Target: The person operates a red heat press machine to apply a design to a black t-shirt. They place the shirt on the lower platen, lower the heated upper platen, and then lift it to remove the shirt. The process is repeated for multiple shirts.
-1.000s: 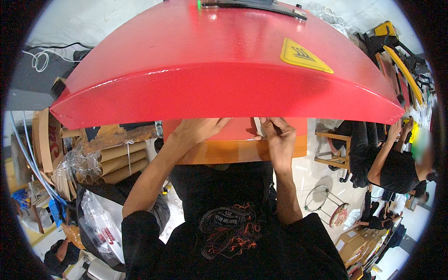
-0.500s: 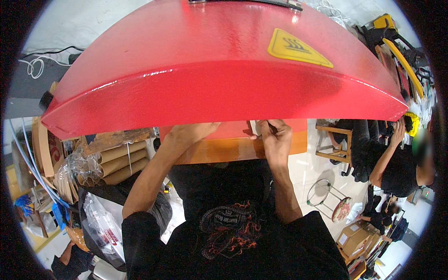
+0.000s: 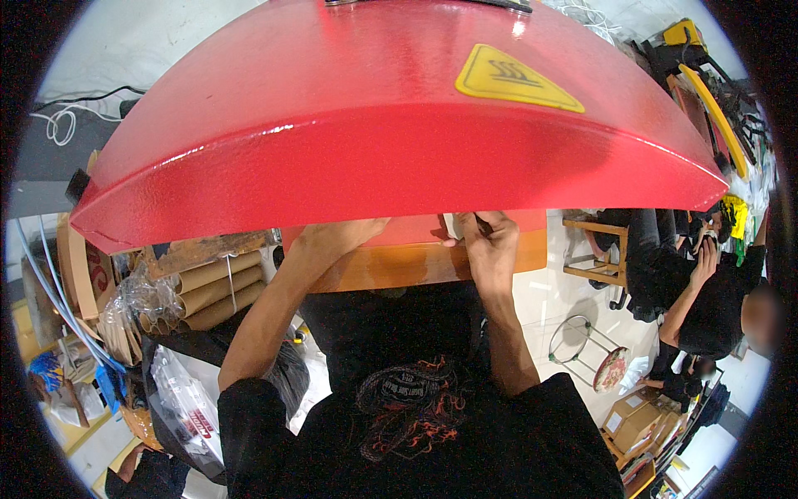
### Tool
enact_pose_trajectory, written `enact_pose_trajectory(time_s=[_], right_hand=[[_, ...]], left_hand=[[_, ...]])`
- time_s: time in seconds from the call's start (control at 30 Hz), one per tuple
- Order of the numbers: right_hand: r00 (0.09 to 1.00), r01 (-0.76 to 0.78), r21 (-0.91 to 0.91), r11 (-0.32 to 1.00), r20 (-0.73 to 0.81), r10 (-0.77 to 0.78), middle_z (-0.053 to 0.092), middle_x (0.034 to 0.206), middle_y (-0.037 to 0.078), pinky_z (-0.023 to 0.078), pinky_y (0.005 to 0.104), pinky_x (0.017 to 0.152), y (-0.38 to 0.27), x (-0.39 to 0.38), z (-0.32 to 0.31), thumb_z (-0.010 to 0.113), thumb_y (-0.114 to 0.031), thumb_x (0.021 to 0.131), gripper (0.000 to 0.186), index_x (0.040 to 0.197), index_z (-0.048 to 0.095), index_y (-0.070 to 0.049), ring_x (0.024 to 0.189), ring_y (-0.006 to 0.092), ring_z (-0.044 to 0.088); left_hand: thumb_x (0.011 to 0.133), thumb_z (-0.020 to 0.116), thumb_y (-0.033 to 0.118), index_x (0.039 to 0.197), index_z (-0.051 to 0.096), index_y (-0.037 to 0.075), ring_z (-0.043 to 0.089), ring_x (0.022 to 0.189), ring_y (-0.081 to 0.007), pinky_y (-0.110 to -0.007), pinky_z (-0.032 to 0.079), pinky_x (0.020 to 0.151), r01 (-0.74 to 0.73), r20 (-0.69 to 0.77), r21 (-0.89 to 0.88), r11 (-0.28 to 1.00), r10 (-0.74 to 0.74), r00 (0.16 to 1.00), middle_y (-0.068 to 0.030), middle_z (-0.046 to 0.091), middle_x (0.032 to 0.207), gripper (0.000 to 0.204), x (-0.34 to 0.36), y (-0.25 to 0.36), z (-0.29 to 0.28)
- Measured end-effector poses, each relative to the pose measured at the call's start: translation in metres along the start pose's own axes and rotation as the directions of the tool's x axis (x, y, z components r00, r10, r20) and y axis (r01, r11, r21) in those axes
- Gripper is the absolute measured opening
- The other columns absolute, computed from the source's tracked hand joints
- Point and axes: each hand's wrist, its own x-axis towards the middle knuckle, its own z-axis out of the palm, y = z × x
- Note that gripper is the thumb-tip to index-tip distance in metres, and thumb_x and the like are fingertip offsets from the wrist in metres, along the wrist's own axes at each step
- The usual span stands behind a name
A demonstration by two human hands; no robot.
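Observation:
A big red machine hood point(image 3: 399, 166) with a yellow triangular heat-warning label point(image 3: 519, 79) spans the space in front of me. Both my forearms reach up under its lower edge. My left hand point(image 3: 341, 236) lies at the left of a flat red surface point(image 3: 416, 231), its fingers hidden beneath the hood. At the right of that surface, my right hand point(image 3: 494, 239) has its fingers curled together. Beside its fingertips a small white piece point(image 3: 451, 224) shows, partly covered. What the right hand grips is too hidden to name.
An orange-brown wooden edge point(image 3: 399, 268) runs along the red surface's front. Cardboard tubes point(image 3: 220, 291) in clear plastic lie at left. To the right are a wooden chair point(image 3: 611, 245), a round stool point(image 3: 611, 369) and a co-worker in black point(image 3: 706, 308). Cardboard boxes point(image 3: 633, 420) stand lower right.
My hands stay in nearly the same place. The view has shifted slightly. At the right, the co-worker has changed posture, with the arm and head in different positions.

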Motion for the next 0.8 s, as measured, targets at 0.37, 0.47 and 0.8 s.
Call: enact_pose_trajectory(time_s=[0.37, 0.47, 0.8], right_hand=[[0.999, -0.033, 0.040, 0.999, 0.009, 0.032, 0.061, 0.108, 0.013, 0.067, 0.0288, 0.066, 0.0006, 0.0014, -0.0001, 0.057, 0.000, 0.099, 0.018, 0.107, 0.069, 0.010, 0.087, 0.0218, 0.071], [1.000, -0.021, 0.040, 0.999, 0.017, 0.020, 0.061, 0.107, 0.013, 0.066, 0.0287, 0.064, -0.0005, 0.0005, -0.0006, 0.058, -0.001, 0.099, 0.017, 0.106, 0.069, 0.010, 0.084, 0.0229, 0.072], [0.999, 0.048, 0.023, 0.999, -0.015, -0.048, 0.062, 0.103, 0.011, 0.064, 0.0288, 0.063, 0.0086, -0.0008, -0.0029, 0.060, -0.004, 0.098, 0.017, 0.106, 0.070, 0.008, 0.087, 0.0180, 0.068]], left_hand=[[0.093, 0.068, 0.029, 0.107, 0.071, 0.005, 0.069, 0.084, -0.0348, -0.046, 0.053, 0.080, 0.019, 0.031, -0.025, 1.000, -0.019, 0.999, -0.0176, 0.072, 0.093, 0.029, 0.0010, 0.0007, 0.0006], [0.093, 0.067, 0.030, 0.107, 0.072, 0.005, 0.069, 0.085, -0.0348, -0.046, 0.053, 0.081, 0.026, 0.053, -0.011, 1.000, -0.026, 0.998, -0.0176, 0.072, 0.093, 0.029, 0.0002, 0.0004, 0.0008], [0.094, 0.066, 0.031, 0.106, 0.071, 0.005, 0.069, 0.083, -0.0348, -0.046, 0.054, 0.079, 0.045, 0.054, -0.029, 0.999, -0.044, 0.998, -0.0170, 0.072, 0.091, 0.029, 0.0014, 0.0015, -0.0018]])
